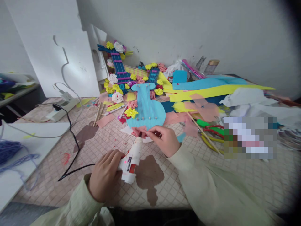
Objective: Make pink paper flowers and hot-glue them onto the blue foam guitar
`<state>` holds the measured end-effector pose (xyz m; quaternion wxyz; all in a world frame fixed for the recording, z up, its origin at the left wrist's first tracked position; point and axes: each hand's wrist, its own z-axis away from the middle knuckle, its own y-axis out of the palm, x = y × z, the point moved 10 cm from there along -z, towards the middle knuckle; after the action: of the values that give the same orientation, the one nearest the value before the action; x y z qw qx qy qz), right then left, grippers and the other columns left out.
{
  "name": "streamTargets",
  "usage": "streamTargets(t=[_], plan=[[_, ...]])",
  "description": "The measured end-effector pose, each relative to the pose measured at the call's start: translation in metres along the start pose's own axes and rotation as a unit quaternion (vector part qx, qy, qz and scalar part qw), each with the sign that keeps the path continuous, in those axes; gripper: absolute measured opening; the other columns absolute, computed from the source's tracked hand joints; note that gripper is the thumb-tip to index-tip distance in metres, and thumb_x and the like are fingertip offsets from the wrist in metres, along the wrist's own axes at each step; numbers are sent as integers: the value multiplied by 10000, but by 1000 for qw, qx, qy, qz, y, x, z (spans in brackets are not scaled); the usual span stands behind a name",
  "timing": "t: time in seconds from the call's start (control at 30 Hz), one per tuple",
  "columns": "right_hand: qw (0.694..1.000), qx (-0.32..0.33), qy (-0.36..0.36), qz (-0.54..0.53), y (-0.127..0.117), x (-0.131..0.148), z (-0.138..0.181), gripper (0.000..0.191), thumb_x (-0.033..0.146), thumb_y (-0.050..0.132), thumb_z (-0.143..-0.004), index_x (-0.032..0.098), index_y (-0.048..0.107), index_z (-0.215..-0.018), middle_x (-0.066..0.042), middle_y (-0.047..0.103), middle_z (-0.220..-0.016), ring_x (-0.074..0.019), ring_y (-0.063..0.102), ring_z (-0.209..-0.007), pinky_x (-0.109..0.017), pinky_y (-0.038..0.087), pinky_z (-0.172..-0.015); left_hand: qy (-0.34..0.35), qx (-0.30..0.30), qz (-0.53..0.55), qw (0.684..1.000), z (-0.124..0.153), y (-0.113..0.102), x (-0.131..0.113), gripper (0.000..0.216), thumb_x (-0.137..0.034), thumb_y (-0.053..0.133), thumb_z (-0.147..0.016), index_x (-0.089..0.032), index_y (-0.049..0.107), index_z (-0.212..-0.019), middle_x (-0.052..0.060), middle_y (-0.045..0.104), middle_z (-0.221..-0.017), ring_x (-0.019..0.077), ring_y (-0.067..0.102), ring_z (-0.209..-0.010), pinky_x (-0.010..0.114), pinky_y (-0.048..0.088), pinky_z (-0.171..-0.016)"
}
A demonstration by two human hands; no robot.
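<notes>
My left hand (pixel 107 171) is wrapped round the handle of a white hot glue gun (pixel 133 157), which has a small red light lit. Its nozzle points away from me at a pink crepe paper piece (pixel 138 131). With fingertips pinched, my right hand (pixel 166 139) holds that pink paper by its right side, at the nozzle. Just beyond lies a light blue guitar-shaped cutout (pixel 150 108) with strings and small pegs. A yellow paper flower (pixel 131 113) sits on its left side.
Two dark blue decorated guitars (pixel 119 67) lean at the back. A black cord (pixel 72 135) runs left to a power strip (pixel 62 108). Pliers and scissors (pixel 213 138), a stick (pixel 204 133) and paper scraps lie right. Blue yarn (pixel 10 153) rests on a white board at left.
</notes>
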<state>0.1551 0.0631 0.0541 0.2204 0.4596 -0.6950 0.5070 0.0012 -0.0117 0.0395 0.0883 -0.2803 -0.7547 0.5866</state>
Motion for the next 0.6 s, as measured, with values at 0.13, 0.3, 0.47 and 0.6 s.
streamTargets(t=[0.13,0.3,0.47,0.6], plan=[[1000,-8,-14,14,-1,1,0,123,212,541,-766,171,614,-676,-1,644,-644,-96,533,-548,-204,392,-534,-11,9,8,1000,0,1,1,174,-50,394,-688,-153,478,-800,52,543,-728,189,505,-684,294,404,-602],[999,-14,-24,34,0,1,0,135,221,529,-772,176,614,-676,-6,644,-655,-101,530,-550,-211,392,-538,-38,34,32,998,-1,-1,1,117,-115,436,-691,-150,506,-778,56,564,-711,192,532,-662,293,419,-578],[998,-14,-18,55,-1,-1,0,133,231,537,-767,177,619,-677,-8,643,-646,-104,524,-540,-214,384,-534,-67,35,95,993,3,-9,6,67,-167,462,-713,-166,520,-748,21,568,-665,151,542,-589,252,425,-533],[998,-11,-16,53,-1,-3,-1,154,253,531,-776,176,621,-677,-9,644,-647,-106,526,-542,-217,387,-537,-155,-16,155,975,14,-23,32,118,-285,524,-726,-186,515,-663,-25,552,-572,112,513,-495,211,419,-485]])
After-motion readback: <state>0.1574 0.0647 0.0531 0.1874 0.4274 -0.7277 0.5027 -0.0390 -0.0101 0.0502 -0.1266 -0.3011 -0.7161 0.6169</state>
